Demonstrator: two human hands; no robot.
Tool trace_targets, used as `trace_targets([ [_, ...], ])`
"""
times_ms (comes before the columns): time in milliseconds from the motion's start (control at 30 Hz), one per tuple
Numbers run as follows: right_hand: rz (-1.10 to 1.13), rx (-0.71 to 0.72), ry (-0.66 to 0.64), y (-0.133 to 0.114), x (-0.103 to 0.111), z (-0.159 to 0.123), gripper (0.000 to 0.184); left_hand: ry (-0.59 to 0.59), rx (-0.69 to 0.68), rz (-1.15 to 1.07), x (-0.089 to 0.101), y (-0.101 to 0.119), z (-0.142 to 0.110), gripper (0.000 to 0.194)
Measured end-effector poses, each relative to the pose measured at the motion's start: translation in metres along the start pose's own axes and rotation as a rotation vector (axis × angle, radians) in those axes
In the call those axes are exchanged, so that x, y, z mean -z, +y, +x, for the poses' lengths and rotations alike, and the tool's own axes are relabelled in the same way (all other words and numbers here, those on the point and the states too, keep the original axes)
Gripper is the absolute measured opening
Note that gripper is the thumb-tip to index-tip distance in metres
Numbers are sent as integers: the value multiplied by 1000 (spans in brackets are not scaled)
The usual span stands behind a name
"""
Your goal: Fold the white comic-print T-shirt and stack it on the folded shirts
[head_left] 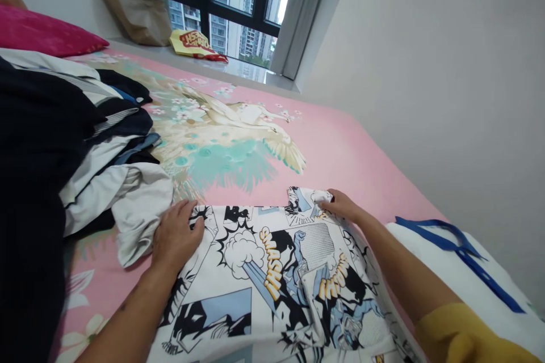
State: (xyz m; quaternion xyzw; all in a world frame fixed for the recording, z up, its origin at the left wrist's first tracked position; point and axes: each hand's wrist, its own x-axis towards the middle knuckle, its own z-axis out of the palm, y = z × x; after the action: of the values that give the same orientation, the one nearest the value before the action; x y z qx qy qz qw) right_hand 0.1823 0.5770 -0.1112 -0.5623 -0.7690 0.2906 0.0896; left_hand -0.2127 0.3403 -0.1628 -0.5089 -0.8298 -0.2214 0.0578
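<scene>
2 bare hands on a white cloth garment printed with black, blue and yellow comic panels (255, 255).
The garment lies between and below the fingers, on a pink bedsheet printed with birds and flowers (340, 136). The right hand (342, 205) pinches its upper-right flap between thumb and fingers; the left hand (175, 238) rests at its upper-left edge, thumb apart from fingers, though I cannot tell whether it grips. Just left of those fingers lies a crumpled pale-grey cloth (142, 198); well right of the right fingers, white fabric with a blue strap (457, 275).
</scene>
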Motion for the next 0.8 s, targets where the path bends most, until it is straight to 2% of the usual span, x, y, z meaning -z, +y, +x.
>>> trace_targets([
  [67, 48, -56, 185, 1, -15, 0, 35, -1, -1, 5, 1, 0, 0, 42],
  [133, 68, -100, 259, 0, -22, 3, 42, -3, -7, 7, 1, 1, 0, 42],
  [200, 74, -139, 271, 0, -20, 5, 48, -3, -12, 7, 2, 1, 0, 42],
  [267, 56, -172, 227, 0, -14, 6, 51, 4, -14, 8, 2, 1, 0, 42],
  [367, -21, -169, 162, 2, -9, 6, 44, 10, -22, 8, 1, 0, 1, 42],
  [500, -149, -182, 265, 1, -12, 4, 25, 5, -22, 4, 1, 0, 1, 42],
  [600, -215, -216, 370, -10, -15, -3, 27, -5, -4, 7, 2, 1, 0, 41],
  [633, -233, -179, 410, -17, -17, -7, 29, -7, -1, 8, 2, 1, 0, 41],
  [700, -267, -13, 448, -33, -25, -15, 29, -3, -3, 6, 1, 0, 0, 41],
  [800, -361, 274, 301, -54, -44, -24, 27, 10, -21, -7, -1, 0, 0, 41],
])
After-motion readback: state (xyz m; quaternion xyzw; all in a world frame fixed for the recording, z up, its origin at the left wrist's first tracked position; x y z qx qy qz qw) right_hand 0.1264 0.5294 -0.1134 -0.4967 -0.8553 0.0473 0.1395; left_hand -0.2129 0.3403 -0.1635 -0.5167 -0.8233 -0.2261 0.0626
